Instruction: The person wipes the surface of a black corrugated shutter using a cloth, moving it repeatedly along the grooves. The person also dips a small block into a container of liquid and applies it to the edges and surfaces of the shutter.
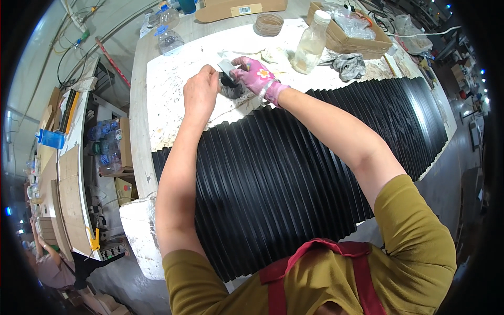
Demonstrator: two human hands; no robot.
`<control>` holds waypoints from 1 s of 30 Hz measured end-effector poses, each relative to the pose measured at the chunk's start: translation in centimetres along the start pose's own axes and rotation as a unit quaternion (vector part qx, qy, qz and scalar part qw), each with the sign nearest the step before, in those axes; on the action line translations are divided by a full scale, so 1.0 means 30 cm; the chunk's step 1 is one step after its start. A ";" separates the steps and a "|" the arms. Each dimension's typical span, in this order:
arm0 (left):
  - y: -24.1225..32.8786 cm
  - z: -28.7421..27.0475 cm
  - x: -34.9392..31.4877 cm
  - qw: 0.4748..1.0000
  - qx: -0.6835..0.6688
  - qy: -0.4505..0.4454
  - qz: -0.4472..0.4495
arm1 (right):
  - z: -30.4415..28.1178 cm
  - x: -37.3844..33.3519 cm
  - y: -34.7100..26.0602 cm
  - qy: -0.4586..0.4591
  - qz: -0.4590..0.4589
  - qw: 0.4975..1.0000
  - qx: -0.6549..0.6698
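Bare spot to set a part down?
Smudged white board left of the left hand, nearside of the blue-capped bottle; also between that bottle and the brown dish. Crowded: right, with white-capped bottle, cardboard box, crumpled grey wad. Black pleated sheet fills the near side.

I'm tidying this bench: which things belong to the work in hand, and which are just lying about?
Apparently in use:
pale flat piece in the gloved right hand
dark piece close by the bare left hand
black pleated sheet under the forearms

Untouched, probably just lying about:
blue-capped bottles
white-capped bottle
cardboard box
crumpled grey material
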State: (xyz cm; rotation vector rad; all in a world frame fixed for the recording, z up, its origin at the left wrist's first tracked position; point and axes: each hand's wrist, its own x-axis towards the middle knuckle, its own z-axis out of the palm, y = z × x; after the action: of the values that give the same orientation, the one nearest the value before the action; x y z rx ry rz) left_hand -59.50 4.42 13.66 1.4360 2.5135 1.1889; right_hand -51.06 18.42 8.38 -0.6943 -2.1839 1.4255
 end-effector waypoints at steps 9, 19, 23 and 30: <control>-0.032 0.033 -0.003 0.989 0.126 -0.014 0.078 | -0.113 0.009 -0.060 -0.073 0.143 0.922 0.352; -0.079 0.058 0.065 0.986 0.126 -0.109 -0.006 | -0.226 -0.192 -0.040 -0.073 0.204 0.810 0.544; -0.110 0.049 0.024 0.976 0.157 0.049 0.146 | -0.380 -0.272 -0.039 -0.103 0.126 0.873 0.459; 0.073 -0.082 -0.161 0.960 0.228 -0.040 0.159 | -0.892 -0.354 0.123 -0.024 0.077 0.974 0.214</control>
State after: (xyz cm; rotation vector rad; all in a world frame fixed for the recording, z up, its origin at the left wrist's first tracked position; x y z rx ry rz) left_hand -55.96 -0.02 15.13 2.0009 2.6849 0.5621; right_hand -26.00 31.90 14.02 -0.6852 -1.7925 1.9285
